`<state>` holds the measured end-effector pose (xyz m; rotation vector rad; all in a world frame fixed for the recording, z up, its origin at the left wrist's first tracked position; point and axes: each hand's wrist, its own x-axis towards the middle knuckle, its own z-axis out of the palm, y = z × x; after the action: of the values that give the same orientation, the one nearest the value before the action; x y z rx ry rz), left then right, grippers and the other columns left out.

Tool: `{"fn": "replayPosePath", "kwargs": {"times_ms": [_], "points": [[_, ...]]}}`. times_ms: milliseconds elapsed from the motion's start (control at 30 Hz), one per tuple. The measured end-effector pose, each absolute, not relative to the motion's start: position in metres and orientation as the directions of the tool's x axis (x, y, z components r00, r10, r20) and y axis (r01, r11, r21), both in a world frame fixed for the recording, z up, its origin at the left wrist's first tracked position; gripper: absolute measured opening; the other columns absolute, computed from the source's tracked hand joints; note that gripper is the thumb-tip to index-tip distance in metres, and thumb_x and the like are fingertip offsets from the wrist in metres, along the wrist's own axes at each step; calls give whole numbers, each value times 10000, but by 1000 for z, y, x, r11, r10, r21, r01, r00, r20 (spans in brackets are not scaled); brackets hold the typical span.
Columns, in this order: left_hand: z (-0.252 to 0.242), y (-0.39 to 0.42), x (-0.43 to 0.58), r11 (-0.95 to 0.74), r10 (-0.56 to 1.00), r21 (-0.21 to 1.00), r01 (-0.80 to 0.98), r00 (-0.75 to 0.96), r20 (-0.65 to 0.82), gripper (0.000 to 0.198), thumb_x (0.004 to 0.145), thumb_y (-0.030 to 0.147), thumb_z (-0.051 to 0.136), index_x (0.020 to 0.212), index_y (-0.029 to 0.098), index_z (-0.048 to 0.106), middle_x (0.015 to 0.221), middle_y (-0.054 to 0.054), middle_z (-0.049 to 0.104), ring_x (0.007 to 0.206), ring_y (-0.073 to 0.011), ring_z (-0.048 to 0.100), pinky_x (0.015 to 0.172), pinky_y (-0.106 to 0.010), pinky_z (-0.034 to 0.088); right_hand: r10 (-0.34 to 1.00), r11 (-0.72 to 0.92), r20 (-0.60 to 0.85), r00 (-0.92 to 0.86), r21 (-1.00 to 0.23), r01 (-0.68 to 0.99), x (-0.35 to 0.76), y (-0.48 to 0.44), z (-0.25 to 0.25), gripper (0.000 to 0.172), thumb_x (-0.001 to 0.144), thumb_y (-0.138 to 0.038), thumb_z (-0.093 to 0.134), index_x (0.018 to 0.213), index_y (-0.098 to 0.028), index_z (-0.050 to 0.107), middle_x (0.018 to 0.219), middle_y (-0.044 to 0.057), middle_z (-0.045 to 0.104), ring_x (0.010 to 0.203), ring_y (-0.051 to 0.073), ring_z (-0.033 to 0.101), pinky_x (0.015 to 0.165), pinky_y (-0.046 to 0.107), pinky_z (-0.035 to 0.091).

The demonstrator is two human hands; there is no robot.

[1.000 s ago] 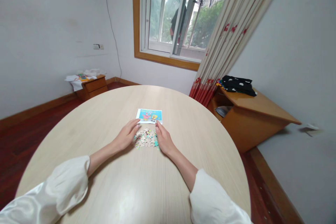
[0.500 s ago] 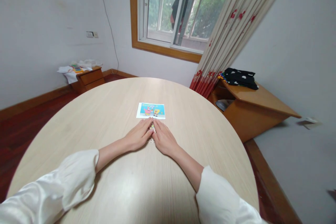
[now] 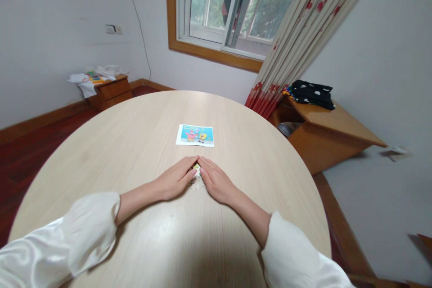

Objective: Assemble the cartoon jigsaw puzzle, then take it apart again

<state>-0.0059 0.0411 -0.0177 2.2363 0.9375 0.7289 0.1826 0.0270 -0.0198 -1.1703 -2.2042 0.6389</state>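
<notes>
Small jigsaw puzzle pieces [image 3: 197,183], mostly white with some green and yellow, lie in a little heap on the round table. My left hand [image 3: 176,177] curves round the heap from the left, its outer edge on the tabletop and its fingers stretched out. From the right, my right hand [image 3: 216,181] mirrors it. The fingertips meet at the far side in a pointed shape, and the thumbs lie over the heap. Part of the heap is hidden under the hands. Just beyond the fingertips is a cartoon picture card [image 3: 195,135] lying flat.
The pale round table [image 3: 101,153] fills the foreground. A small wooden cabinet [image 3: 116,89] with papers stands at the back left. At the right, a wooden desk [image 3: 340,123] holds folded black cloth [image 3: 312,94]. A patterned curtain [image 3: 286,45] hangs beside the window [image 3: 216,13].
Both hands have drawn back from the picture card, leaving a gap of bare table. More puzzle pieces show between the thumbs. The camera view has shifted slightly.
</notes>
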Motion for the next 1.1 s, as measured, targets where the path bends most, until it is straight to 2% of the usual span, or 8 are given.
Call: {"fn": "replayPosePath", "kwargs": {"times_ms": [133,233,400,500,567,633,833,1100], "points": [[-19,39,-14,-455,845,806,378,469,257,488,955,458,295,1239,147,542,1263,-126,601,1172,-244,550,1041,-425,400,919,361,245,-310,-839,407,191,30,-22,531,968,-466,273,1234,-146,604,1253,129,628,1188,209,573,1058,433,414],[-18,44,-17,-360,912,852,379,334,237,480,948,477,294,1148,156,591,1182,-119,641,1112,-247,585,1007,-426,425,958,280,237,-163,-902,330,194,37,-25,525,957,-484,296,1173,-153,641,1163,133,673,1085,217,632,987,432,468],[-20,47,-12,-390,895,834,391,376,242,579,919,544,316,1264,124,516,1317,-156,557,1228,-266,510,1073,-444,346,900,423,278,-336,-738,526,187,32,-18,521,936,-452,377,1339,-146,499,1362,148,527,1283,222,471,1097,437,350],[-23,44,-7,-363,902,840,404,378,208,592,936,523,280,1349,123,420,1299,-158,575,1217,-252,527,1059,-440,361,877,463,217,-428,-613,640,181,23,-15,697,864,-504,508,1437,-138,349,1479,171,373,1389,257,320,1142,472,270],[-24,40,-4,-334,925,844,421,318,207,552,955,484,247,1347,130,409,1239,-142,618,1165,-235,568,1028,-417,398,868,485,204,-452,-541,687,177,18,-17,817,794,-533,598,1451,-144,311,1491,185,344,1405,287,282,1144,503,250],[-25,37,1,-321,940,836,444,259,223,517,970,439,211,1321,124,424,1188,-134,642,1111,-220,600,989,-395,435,864,501,225,-451,-490,714,174,14,-20,816,779,-517,623,1437,-134,330,1465,205,374,1387,301,310,1133,516,264],[-31,33,19,-347,938,769,537,201,283,409,949,319,324,1256,92,471,1167,-161,619,1101,-250,579,983,-417,425,869,493,287,-404,-422,761,163,11,-27,526,867,-296,501,1349,-90,453,1373,212,473,1311,282,415,1105,485,326],[-37,35,28,-443,894,648,619,250,372,221,882,144,427,1025,142,595,1018,-129,612,1007,-244,569,934,-422,442,876,471,343,-339,-460,752,156,16,-31,424,861,-158,418,1262,-64,517,1262,203,549,1223,250,484,1078,436,372]]}}
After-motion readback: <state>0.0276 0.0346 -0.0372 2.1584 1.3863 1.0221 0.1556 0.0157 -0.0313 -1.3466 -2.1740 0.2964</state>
